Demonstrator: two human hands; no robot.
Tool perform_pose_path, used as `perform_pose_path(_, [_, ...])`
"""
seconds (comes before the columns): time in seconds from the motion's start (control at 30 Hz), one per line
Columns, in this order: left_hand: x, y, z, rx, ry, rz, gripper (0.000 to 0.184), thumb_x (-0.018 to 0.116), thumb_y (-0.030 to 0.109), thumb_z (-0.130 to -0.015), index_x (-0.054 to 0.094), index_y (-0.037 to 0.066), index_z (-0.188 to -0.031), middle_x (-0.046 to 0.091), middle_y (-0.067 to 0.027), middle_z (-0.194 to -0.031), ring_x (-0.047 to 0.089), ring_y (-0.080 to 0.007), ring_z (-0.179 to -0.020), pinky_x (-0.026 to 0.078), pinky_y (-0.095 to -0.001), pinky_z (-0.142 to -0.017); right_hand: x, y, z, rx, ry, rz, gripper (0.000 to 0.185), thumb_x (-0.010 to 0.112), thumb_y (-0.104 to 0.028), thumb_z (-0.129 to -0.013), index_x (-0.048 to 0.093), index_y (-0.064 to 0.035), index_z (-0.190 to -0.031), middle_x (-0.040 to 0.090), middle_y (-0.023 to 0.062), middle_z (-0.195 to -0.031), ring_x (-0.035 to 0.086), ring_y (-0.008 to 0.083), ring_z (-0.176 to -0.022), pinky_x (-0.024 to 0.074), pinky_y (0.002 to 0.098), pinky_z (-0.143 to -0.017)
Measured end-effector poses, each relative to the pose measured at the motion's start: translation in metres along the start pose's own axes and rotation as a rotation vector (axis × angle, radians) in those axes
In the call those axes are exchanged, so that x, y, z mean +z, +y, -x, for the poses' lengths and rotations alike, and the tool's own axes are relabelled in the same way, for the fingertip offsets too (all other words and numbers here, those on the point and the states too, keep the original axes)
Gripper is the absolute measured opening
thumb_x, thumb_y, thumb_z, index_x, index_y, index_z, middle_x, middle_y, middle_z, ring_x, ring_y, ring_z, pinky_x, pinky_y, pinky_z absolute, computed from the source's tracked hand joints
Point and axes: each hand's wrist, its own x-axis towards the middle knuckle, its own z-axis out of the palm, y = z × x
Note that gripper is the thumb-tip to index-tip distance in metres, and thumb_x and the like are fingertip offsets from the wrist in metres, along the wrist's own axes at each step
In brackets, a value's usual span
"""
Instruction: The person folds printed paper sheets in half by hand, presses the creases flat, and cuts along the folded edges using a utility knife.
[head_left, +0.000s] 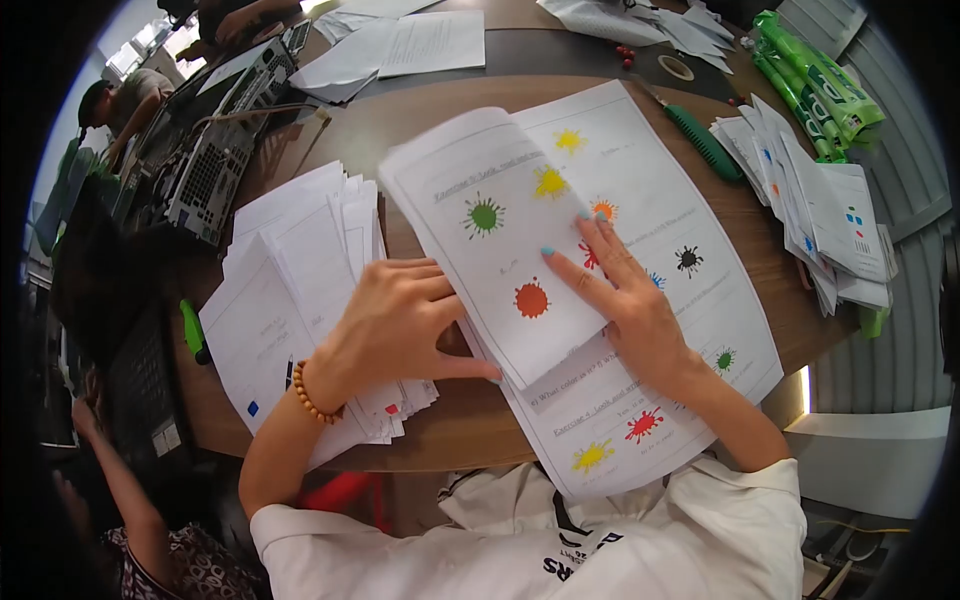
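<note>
A large printed worksheet [735, 290] with coloured paint splats lies across the table in front of me. Its left part is folded over as a flap [510, 245] showing green, yellow and red-orange splats. My right hand [635, 315] lies on this flap near its right edge, fingers stretched out and slightly spread. At the flap's left edge is my left hand [400, 315], palm down. Its fingertips go out of sight behind the paper, while its thumb points apart towards the lower corner. Beside my left hand sits a loose stack of printed sheets [290, 260].
A green-handled tool [705, 140], a tape roll [676, 67] and green packages [815, 80] are at the upper right. Folded booklets [820, 200] pile at the right edge. A green cutter [193, 330] and a computer case [235, 130] stand left. Other people [135, 105] are nearby.
</note>
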Motion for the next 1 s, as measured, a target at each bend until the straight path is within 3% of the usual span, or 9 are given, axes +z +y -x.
perform_pose_path(0.03, [0.002,-0.005,-0.001,0.116,0.148,-0.05,0.051,0.08,0.052,-0.055,0.065,0.005,-0.067,0.066,-0.0032,-0.068,0.063,-0.0175,-0.058,0.052,-0.027,-0.058,0.001,0.0,0.0,0.029,-0.001,0.067,0.065,0.052,0.012,-0.072,0.052,-0.0178,-0.13,0.035,0.0204,-0.142,0.037,0.0392,-0.129,0.0401,0.0425,-0.1])
perform_pose_path(0.13, [-0.002,-0.008,0.008,0.133,0.099,-0.131,0.05,0.073,0.055,-0.064,0.062,0.006,-0.065,0.056,0.0008,-0.056,0.056,-0.0143,-0.05,0.046,-0.0269,-0.052,0.001,-0.002,0.002,0.015,-0.005,0.224,0.061,0.054,0.007,-0.073,0.051,-0.0141,-0.13,0.04,0.026,-0.136,0.042,0.041,-0.124,0.0417,0.0421,-0.098])
perform_pose_path(0.23, [-0.004,-0.003,0.009,0.161,0.065,-0.215,0.051,0.073,0.055,-0.065,0.057,0.007,-0.059,0.052,0.0007,-0.054,0.051,-0.0145,-0.048,0.044,-0.0278,-0.049,0.008,0.0,0.002,0.028,-0.022,0.444,0.057,0.057,0.001,-0.075,0.051,-0.0103,-0.13,0.045,0.0302,-0.129,0.046,0.0416,-0.12,0.0433,0.0407,-0.095])
perform_pose_path(0.37, [0.008,-0.01,0.0,0.143,0.231,-0.165,0.049,0.074,0.054,-0.065,0.061,0.007,-0.06,0.061,-0.0022,-0.064,0.06,-0.0159,-0.057,0.047,-0.0287,-0.052,0.003,-0.004,-0.002,0.032,-0.147,0.583,0.061,0.058,-0.002,-0.076,0.043,-0.0068,-0.135,0.046,0.0308,-0.127,0.047,0.0425,-0.119,0.0414,0.0436,-0.097])
perform_pose_path(0.43, [0.008,-0.012,0.006,0.077,0.131,-0.13,0.045,0.081,0.047,-0.058,0.068,0.005,-0.068,0.07,-0.0082,-0.088,0.068,-0.0202,-0.079,0.052,-0.0286,-0.062,-0.001,-0.008,-0.005,0.039,-0.193,0.591,0.063,0.06,-0.006,-0.077,0.043,-0.0171,-0.137,0.046,0.0254,-0.13,0.047,0.0396,-0.12,0.0386,0.0471,-0.098])
perform_pose_path(0.47, [0.005,-0.012,0.006,0.073,0.134,-0.132,0.045,0.081,0.047,-0.058,0.068,0.005,-0.068,0.07,-0.0082,-0.088,0.068,-0.0202,-0.079,0.052,-0.0286,-0.062,-0.005,-0.009,-0.008,0.033,-0.194,0.592,0.063,0.06,-0.006,-0.077,0.043,-0.0171,-0.137,0.046,0.0254,-0.13,0.047,0.0396,-0.12,0.0386,0.0471,-0.098])
perform_pose_path(0.53, [-0.005,-0.01,0.005,0.003,-0.072,-0.059,0.041,0.082,0.04,-0.059,0.072,0.005,-0.078,0.069,-0.0076,-0.097,0.067,-0.0206,-0.09,0.053,-0.0287,-0.067,-0.012,-0.01,-0.014,-0.277,-0.108,0.558,0.066,0.06,-0.01,-0.078,0.039,-0.0284,-0.138,0.047,0.02,-0.13,0.045,0.0381,-0.121,0.0353,0.0537,-0.099])
perform_pose_path(0.63, [-0.012,-0.015,0.005,-0.066,-0.155,0.036,0.032,0.08,0.034,-0.062,0.073,0.006,-0.079,0.07,-0.0047,-0.097,0.067,-0.0198,-0.089,0.052,-0.0273,-0.067,-0.003,-0.009,-0.015,-0.332,-0.241,0.391,0.068,0.061,-0.014,-0.077,0.038,-0.0372,-0.137,0.046,0.014,-0.134,0.043,0.0373,-0.123,0.0343,0.0538,-0.1])
perform_pose_path(1.0, [-0.008,-0.02,0.004,-0.085,-0.153,0.059,0.027,0.076,0.031,-0.066,0.074,0.007,-0.079,0.069,-0.005,-0.098,0.068,-0.0185,-0.078,0.05,-0.0251,-0.06,0.006,-0.012,-0.021,-0.346,-0.201,0.459,0.066,0.061,-0.015,-0.077,0.041,-0.0361,-0.136,0.046,0.0175,-0.131,0.048,0.0416,-0.117,0.0426,0.0543,-0.092])
